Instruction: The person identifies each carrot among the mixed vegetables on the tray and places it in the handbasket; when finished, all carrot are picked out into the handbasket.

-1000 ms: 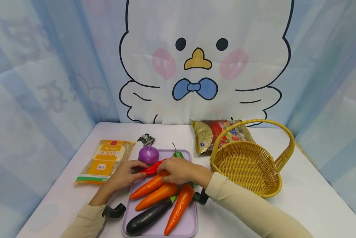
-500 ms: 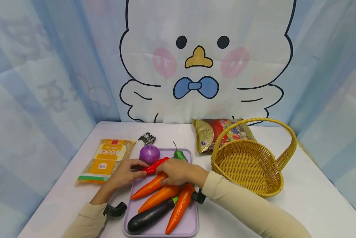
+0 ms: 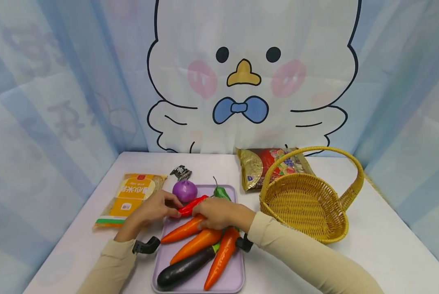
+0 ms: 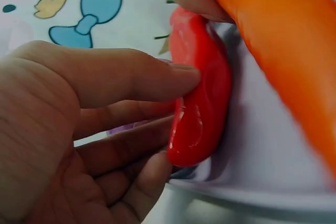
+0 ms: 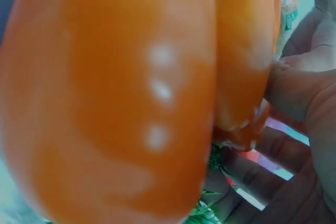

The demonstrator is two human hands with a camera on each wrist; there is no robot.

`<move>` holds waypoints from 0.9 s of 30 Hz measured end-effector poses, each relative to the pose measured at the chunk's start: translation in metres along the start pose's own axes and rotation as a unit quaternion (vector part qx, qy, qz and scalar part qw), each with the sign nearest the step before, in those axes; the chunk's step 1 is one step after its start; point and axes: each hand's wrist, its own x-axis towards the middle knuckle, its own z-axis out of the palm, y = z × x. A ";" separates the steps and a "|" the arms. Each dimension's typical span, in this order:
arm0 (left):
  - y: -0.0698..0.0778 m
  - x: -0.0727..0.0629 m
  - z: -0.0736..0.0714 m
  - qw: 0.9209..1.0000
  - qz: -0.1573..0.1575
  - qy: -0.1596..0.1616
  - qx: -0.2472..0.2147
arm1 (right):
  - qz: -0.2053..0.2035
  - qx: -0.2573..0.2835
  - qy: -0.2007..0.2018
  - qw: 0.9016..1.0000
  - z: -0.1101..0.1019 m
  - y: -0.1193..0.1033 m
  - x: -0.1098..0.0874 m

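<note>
My left hand [image 3: 157,210] pinches the lower end of a glossy red chili pepper [image 3: 193,206]; in the left wrist view its thumb presses the pepper [image 4: 202,98] with the other fingers behind. My right hand [image 3: 219,212] holds the thick end of the uppermost orange carrot [image 3: 182,231], with its fingertips beside the pepper's upper part. In the right wrist view the thumb lies against this carrot [image 5: 241,66]. Below lie a second carrot [image 3: 197,246], a third carrot [image 3: 223,259] and a dark eggplant [image 3: 186,267]. All rest on a lilac tray [image 3: 157,281].
A purple onion [image 3: 185,191] and a green pepper [image 3: 222,192] are at the tray's far end. Left is a yellow grain bag [image 3: 131,200], behind it a small black packet [image 3: 181,172]. Right stand a wicker basket [image 3: 304,208] and a gold-red bag [image 3: 267,167].
My left hand has shifted slightly right along the pepper, its wrist coming nearer the tray. My right hand stays almost in place. The upper carrots have moved very little.
</note>
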 end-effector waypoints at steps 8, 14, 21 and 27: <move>-0.002 0.001 -0.002 1.000 0.006 -0.017 0.001 | -0.005 -0.004 0.013 1.000 0.002 0.002 -0.001; -0.003 -0.001 -0.002 1.000 0.013 -0.018 0.004 | 0.002 -0.013 0.026 1.000 0.000 0.004 -0.005; -0.003 -0.002 -0.002 0.999 0.026 -0.019 0.010 | 0.010 0.004 0.034 0.999 -0.007 0.006 -0.014; -0.003 -0.001 -0.001 0.999 0.030 -0.016 0.016 | 0.007 0.014 0.045 0.999 -0.017 0.007 -0.025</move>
